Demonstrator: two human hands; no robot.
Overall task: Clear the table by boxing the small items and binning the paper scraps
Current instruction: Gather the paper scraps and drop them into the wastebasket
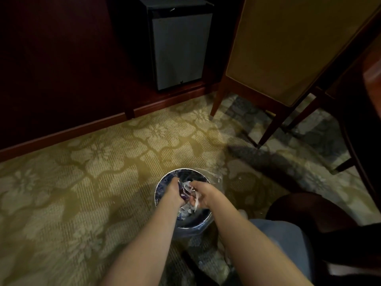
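The person is sitting and leaning forward, and both bare forearms are reaching out from six o'clock and closing in over the bin [206,217]. The bin is standing on the patterned carpet [72,162], low in the middle of the view.

The left hand [172,193] is dipping inside the rim at the bin's nine o'clock side, with the back of the hand up. Its fingers are clamping round a dark purple wad of the paper scraps [188,186]. Pale scraps are bunching between the two hands, and more are lying in the bin beneath them.

The right hand [203,196] is working at the three o'clock side. Its fingers are loosely curling with white shreds caught among them, though blur is hiding the exact grip.

I would judge that the hands are staying this low and close together so the pieces fall into the clear liner [214,176] rather than drifting onto the floor.

At twelve o'clock a mini fridge [181,50] is sitting in a dark recess. At two o'clock a chair [278,58] with a padded back is standing well apart from the bin. No small items or box are showing from here.
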